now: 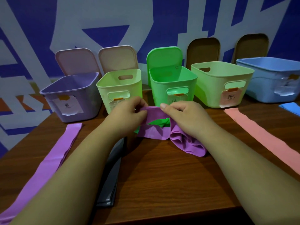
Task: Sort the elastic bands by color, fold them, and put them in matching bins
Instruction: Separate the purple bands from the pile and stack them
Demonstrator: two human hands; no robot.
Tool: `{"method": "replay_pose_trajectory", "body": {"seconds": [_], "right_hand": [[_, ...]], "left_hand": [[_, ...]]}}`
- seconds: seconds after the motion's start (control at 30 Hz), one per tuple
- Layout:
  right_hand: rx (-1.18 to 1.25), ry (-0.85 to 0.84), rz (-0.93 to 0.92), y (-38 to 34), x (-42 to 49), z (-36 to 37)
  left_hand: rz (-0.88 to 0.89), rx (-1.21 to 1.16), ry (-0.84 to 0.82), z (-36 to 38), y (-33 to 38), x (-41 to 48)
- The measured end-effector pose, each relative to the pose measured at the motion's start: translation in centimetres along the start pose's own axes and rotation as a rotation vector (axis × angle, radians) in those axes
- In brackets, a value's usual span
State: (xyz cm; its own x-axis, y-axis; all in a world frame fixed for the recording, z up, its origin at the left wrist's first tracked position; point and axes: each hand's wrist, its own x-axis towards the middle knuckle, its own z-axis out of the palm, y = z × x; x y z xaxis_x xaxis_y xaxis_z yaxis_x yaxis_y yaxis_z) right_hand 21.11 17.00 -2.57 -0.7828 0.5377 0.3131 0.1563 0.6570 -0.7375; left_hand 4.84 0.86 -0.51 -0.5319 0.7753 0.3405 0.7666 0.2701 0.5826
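My left hand (pixel 128 114) and my right hand (pixel 183 117) both pinch a crumpled purple elastic band (pixel 186 143) at the middle of the wooden table (pixel 162 176). Its top loop is stretched between my fingers, and the rest bunches on the table under my right hand. A green band (pixel 159 123) lies beneath it. Another purple band (pixel 53 156) lies flat at the left, a grey band (pixel 112 176) runs under my left forearm, a pink band (pixel 263 137) lies at the right, and a blue band (pixel 290 107) shows at the far right edge.
Open bins stand in a row at the back of the table: a purple bin (pixel 71 93), a pale green bin (pixel 119 85), a bright green bin (pixel 172 85), another pale green bin (pixel 220 82) and a blue bin (pixel 272 78). Lids lean against the patterned wall behind.
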Motion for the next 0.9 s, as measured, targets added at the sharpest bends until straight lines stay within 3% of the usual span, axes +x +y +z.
{"method": "replay_pose_trajectory", "body": {"seconds": [0.2, 0.4, 0.67, 0.8, 0.9], "right_hand": [[0.003, -0.046, -0.034, -0.3, 0.1, 0.1], [-0.005, -0.053, -0.084, -0.5, 0.1, 0.0], [0.128, -0.009, -0.137, -0.7, -0.2, -0.2], [0.191, 0.079, -0.091, -0.6, -0.1, -0.1], [0.253, 0.145, -0.037, -0.5, 0.2, -0.3]], "left_hand": [[0.023, -0.237, 0.13, -0.3, 0.5, -0.2], [0.067, -0.244, 0.097, -0.3, 1.0, -0.3], [0.156, -0.043, 0.165, 0.2, 0.9, -0.2], [-0.045, -0.018, 0.333, 1.0, 0.8, 0.1], [-0.08, -0.262, 0.184, 0.9, 1.1, 0.0]]}}
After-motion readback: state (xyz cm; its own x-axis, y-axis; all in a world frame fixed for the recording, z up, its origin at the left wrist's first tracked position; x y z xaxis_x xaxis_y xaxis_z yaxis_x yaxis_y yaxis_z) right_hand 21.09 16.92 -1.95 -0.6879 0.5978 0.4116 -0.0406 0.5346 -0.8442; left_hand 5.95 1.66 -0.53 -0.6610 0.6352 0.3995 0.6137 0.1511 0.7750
